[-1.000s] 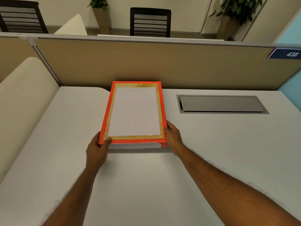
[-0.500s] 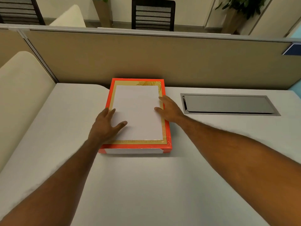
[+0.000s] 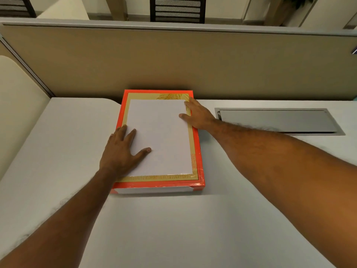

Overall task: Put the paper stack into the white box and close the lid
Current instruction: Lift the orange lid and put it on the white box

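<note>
The box (image 3: 199,151), its orange lid shut with a white sheet on top, sits at the desk's (image 3: 231,219) far edge against the partition (image 3: 173,64). My left hand (image 3: 121,153) and right hand (image 3: 199,117) lie flat, fingers spread, gripping nothing; a metal hatch (image 3: 278,120) sits to the right.

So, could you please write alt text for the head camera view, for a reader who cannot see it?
Two bare hands press flat on a closed box with an orange lid on a white desk: the left hand near its front left corner, the right hand at its far right edge. A grey hatch lies to the right, a beige partition behind.
</note>
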